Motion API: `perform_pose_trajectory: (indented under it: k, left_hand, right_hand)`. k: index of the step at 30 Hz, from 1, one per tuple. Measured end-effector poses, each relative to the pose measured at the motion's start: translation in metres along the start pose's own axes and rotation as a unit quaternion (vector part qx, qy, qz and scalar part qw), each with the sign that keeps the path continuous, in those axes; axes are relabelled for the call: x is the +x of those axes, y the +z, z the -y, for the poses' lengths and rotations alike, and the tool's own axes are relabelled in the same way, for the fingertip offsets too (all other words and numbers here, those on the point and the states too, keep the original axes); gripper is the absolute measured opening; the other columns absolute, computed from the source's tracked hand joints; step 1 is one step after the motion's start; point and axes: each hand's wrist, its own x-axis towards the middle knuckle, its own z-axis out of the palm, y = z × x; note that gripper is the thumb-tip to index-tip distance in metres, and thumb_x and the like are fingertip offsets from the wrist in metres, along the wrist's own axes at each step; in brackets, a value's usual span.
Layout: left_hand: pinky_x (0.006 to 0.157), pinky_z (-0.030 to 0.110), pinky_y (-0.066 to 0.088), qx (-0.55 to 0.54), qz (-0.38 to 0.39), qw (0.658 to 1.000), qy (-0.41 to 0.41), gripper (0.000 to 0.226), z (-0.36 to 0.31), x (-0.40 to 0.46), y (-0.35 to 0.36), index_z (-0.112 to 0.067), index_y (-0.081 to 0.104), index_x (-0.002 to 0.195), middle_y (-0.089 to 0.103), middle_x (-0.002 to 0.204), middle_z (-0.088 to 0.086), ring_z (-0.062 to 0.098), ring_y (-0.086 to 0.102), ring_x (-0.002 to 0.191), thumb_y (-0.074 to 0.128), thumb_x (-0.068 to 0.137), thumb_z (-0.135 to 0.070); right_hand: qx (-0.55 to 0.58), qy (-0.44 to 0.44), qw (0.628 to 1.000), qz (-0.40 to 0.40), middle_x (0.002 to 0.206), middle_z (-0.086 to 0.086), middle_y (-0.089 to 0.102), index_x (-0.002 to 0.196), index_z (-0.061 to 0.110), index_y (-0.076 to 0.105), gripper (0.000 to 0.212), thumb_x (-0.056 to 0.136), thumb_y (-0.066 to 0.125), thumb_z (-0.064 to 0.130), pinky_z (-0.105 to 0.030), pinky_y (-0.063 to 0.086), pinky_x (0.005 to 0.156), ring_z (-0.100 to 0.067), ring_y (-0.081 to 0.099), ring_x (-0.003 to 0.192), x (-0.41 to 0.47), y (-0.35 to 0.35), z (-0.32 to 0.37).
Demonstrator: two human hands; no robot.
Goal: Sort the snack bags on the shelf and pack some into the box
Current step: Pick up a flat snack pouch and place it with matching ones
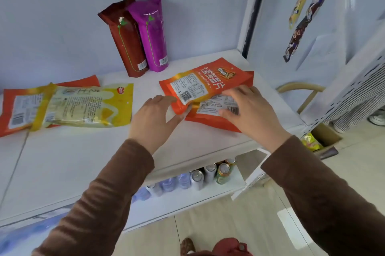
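Head view: my left hand [155, 117] pinches the upper orange bag [205, 82] at its near-left corner; my right hand [250, 110] lies open and flat on the orange bag beneath [210, 119]. Far left lie a yellow bag [87, 107] overlapping another; two tall pouches [141, 35] stand behind. Box [325, 138] sits on the floor, right.

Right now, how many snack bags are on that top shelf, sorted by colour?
Orange: 3, two under the hands and one at far left
Yellow: 1, lying on the far-left orange one
Dark red: 1, standing at the wall
Purple: 1, beside it
Total: 6
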Motion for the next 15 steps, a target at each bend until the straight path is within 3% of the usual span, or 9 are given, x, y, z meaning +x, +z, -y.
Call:
perform_pose_trajectory:
  k: [4, 8, 12, 15]
  left_hand:
    - [0.09, 0.038, 0.05, 0.0, 0.016, 0.999, -0.033, 0.056, -0.001, 0.032, 0.011, -0.022, 0.056, 0.135, 0.061, 0.13, 0.003, 0.024, 0.058, 0.115, 0.055, 0.09, -0.056]
    - [0.099, 0.039, 0.046, -0.007, 0.014, 0.998, -0.061, 0.046, 0.005, 0.064, 0.026, -0.021, 0.052, 0.139, 0.057, 0.136, 0.006, 0.026, 0.055, 0.122, 0.056, 0.097, -0.04]
    - [0.116, 0.04, 0.029, -0.03, 0.076, 0.992, -0.093, 0.074, 0.007, 0.092, 0.037, -0.026, 0.032, 0.153, 0.038, 0.156, 0.003, 0.025, 0.036, 0.142, 0.062, 0.09, -0.053]
    - [0.122, 0.045, 0.018, -0.053, 0.134, 0.984, -0.107, 0.102, 0.005, 0.107, 0.036, -0.033, 0.013, 0.157, 0.02, 0.165, 0.002, 0.025, 0.02, 0.15, 0.067, 0.078, -0.067]
  right_hand:
    - [0.032, 0.057, 0.998, -0.009, 0.14, -0.004, 0.053, 0.141, 0.023, 0.045, 0.056, 0.094, 0.061, 0.049, -0.043, 0.046, 0.095, -0.028, 0.045, 0.125, 0.031, -0.004, -0.026]
    - [0.052, 0.084, 0.995, 0.001, 0.137, -0.011, 0.055, 0.146, 0.019, 0.038, 0.062, 0.096, 0.056, 0.052, -0.041, 0.043, 0.095, -0.031, 0.047, 0.123, 0.062, 0.0, -0.045]
    - [0.097, 0.085, 0.99, 0.055, 0.137, -0.009, 0.057, 0.148, 0.023, 0.032, 0.065, 0.096, 0.056, 0.053, -0.039, 0.047, 0.096, -0.029, 0.057, 0.122, 0.084, 0.011, -0.057]
    - [0.187, 0.079, 0.978, 0.038, 0.137, -0.005, 0.055, 0.147, 0.025, 0.034, 0.058, 0.098, 0.06, 0.04, -0.033, 0.047, 0.091, -0.021, 0.059, 0.118, 0.097, 0.018, -0.062]
